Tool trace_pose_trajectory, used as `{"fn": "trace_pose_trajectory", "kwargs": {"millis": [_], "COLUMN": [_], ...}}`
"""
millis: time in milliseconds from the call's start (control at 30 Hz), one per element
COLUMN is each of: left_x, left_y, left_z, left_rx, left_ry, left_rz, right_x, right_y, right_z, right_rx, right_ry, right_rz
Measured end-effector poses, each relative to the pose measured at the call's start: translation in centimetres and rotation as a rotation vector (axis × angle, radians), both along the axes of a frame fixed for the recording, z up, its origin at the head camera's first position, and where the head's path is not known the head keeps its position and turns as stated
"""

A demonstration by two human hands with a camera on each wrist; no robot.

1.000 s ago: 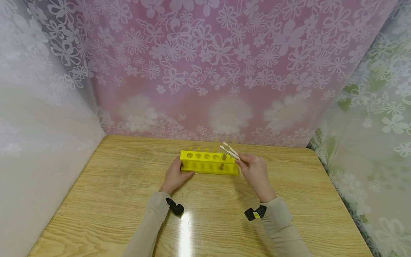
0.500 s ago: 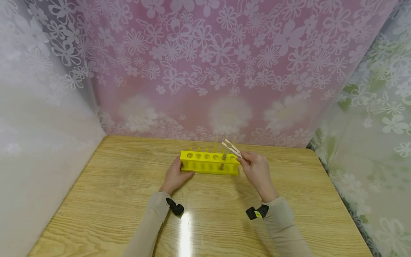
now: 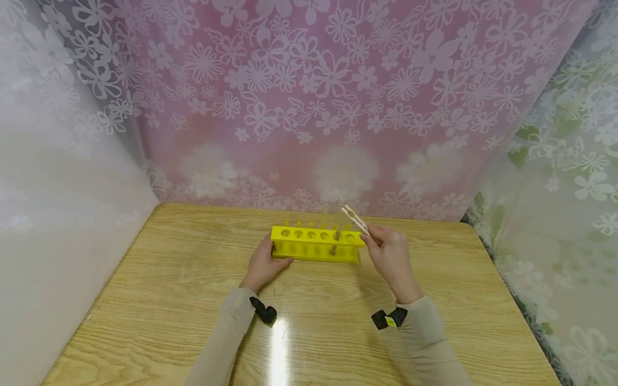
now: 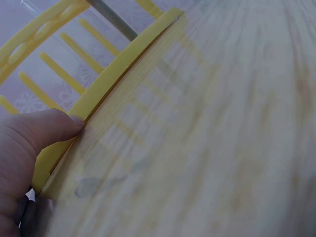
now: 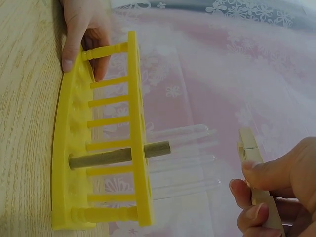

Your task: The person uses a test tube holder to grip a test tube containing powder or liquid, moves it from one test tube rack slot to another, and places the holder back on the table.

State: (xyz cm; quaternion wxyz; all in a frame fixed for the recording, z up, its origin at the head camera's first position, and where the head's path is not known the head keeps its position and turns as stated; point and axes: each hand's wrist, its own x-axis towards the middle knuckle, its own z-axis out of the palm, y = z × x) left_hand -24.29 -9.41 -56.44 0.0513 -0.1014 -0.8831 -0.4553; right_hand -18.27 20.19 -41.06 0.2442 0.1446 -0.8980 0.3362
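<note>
A yellow test tube rack (image 3: 316, 255) stands on the table, one grey-brown rod (image 5: 118, 157) upright through a hole near its right end. My left hand (image 3: 263, 265) grips the rack's left end, thumb on the front edge of the base (image 4: 111, 74) and fingers behind. Several clear glass test tubes (image 5: 185, 187) show at the back of the rack, rising above its top plate. Beside the rack's right end, my right hand (image 3: 390, 260) pinches a wooden test tube clamp (image 3: 356, 221) between thumb and fingers. The clamp points up and left, its prongs close together with nothing between them.
Short yellow pegs (image 3: 299, 224) rise along the back of the rack. A pink flowered curtain (image 3: 289, 107) hangs behind the wooden table (image 3: 193, 321), and pale curtains close both sides. Black wrist cameras (image 3: 263, 311) sit on both sleeves.
My right hand has moved slightly right and away from the rack with the clamp. The clamp's prongs, spread apart before, have come together. Left hand and rack stay put.
</note>
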Motion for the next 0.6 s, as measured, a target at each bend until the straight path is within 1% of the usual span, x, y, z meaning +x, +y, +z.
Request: {"fn": "trace_pose_trajectory", "kwargs": {"millis": [200,367,600], "left_x": [0.03,0.07,0.01], "left_y": [0.01,0.04,0.06], "left_z": [0.07,0.13,0.02], "left_rx": [0.006,0.013,0.008], "left_ry": [0.007,-0.008,-0.006], "left_rz": [0.0,0.003,0.003], "right_x": [0.12,0.29,0.47], "right_y": [0.26,0.46,0.78], "right_z": [-0.03,-0.09,-0.42], "right_rx": [-0.017,-0.026,-0.017], "right_ry": [0.013,0.014,0.058], "right_rz": [-0.008,-0.023,-0.026]}}
